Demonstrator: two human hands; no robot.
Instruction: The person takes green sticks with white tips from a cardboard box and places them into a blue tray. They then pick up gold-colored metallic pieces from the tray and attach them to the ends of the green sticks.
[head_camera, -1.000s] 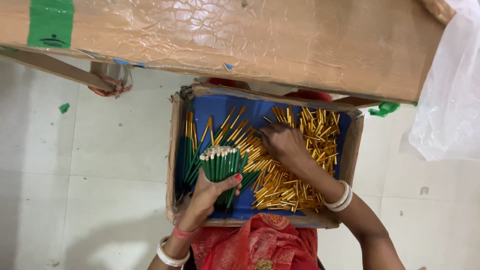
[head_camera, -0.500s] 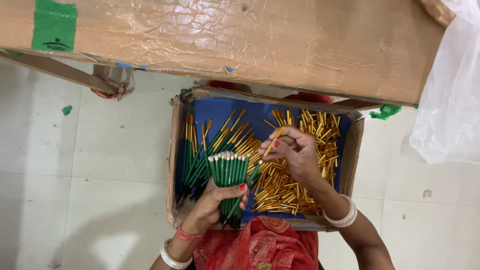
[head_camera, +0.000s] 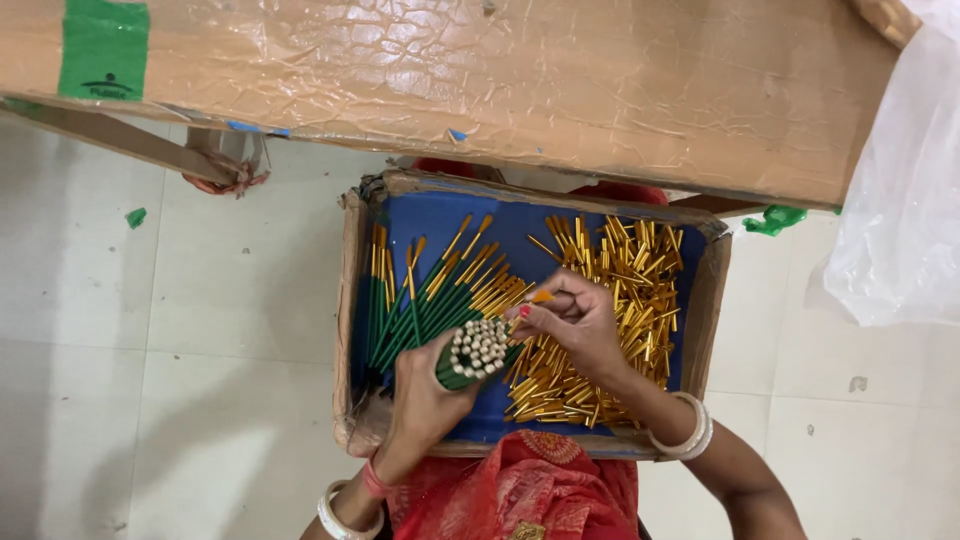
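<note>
Seen from above, a shallow cardboard tray (head_camera: 352, 300) with a blue lining sits on the tiled floor (head_camera: 200, 300) below a large taped carton (head_camera: 450, 80). Against its left side lie finished green sticks with gold caps (head_camera: 410, 300). The left hand (head_camera: 425, 395) is closed around a bundle of green sticks (head_camera: 475, 350), their pale ends up. The right hand (head_camera: 575, 325) pinches one gold cap (head_camera: 540, 297) between its fingertips, right at the bundle's top. To the right spreads a loose heap of gold caps (head_camera: 620, 290). The sticks look light and stiff, likely to slide apart unless gripped about the middle; the small, smooth caps are best taken by their sides.
</note>
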